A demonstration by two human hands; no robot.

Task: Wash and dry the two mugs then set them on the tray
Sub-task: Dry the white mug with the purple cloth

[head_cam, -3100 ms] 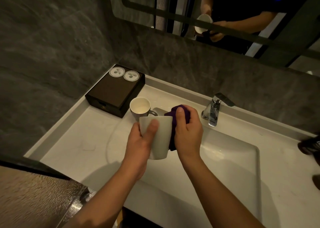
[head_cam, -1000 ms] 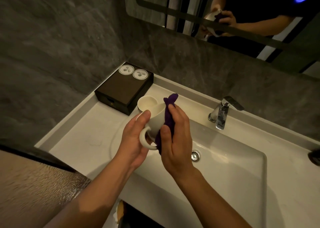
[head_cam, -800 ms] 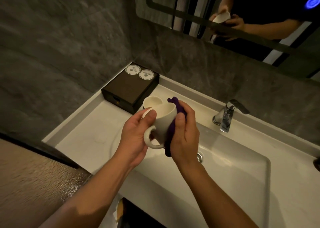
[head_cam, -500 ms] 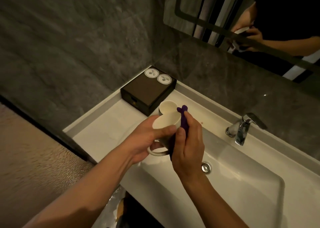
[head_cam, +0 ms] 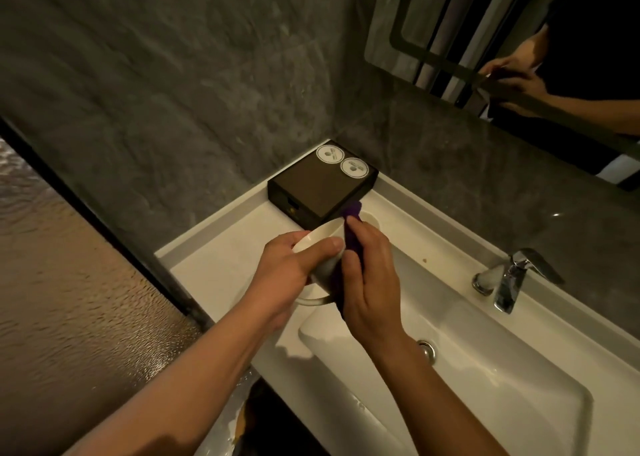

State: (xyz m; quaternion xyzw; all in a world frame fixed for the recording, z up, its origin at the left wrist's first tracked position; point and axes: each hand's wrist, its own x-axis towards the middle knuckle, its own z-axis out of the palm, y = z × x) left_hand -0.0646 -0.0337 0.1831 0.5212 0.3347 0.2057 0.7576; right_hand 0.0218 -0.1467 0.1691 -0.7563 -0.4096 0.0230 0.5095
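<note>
My left hand [head_cam: 289,268] grips a white mug [head_cam: 323,244] around its rim and side, above the left edge of the sink basin, with the handle pointing down toward me. My right hand [head_cam: 372,282] presses a purple cloth [head_cam: 353,229] against the mug's right side. A second white mug [head_cam: 372,221] stands on the counter just behind my hands, mostly hidden by them. The dark brown tray [head_cam: 322,182] with two round white coasters sits in the back left corner of the counter.
The white sink basin [head_cam: 485,386] with its drain lies to the right below my hands. A chrome faucet [head_cam: 512,277] stands at the back right. A mirror [head_cam: 519,40] above reflects my hands. A patterned glass panel [head_cam: 69,300] borders the counter's left side.
The view has swung left and my hands with the mug now sit closer to the tray. My left thumb has shifted over the mug's rim while the cloth stays on its right side.
</note>
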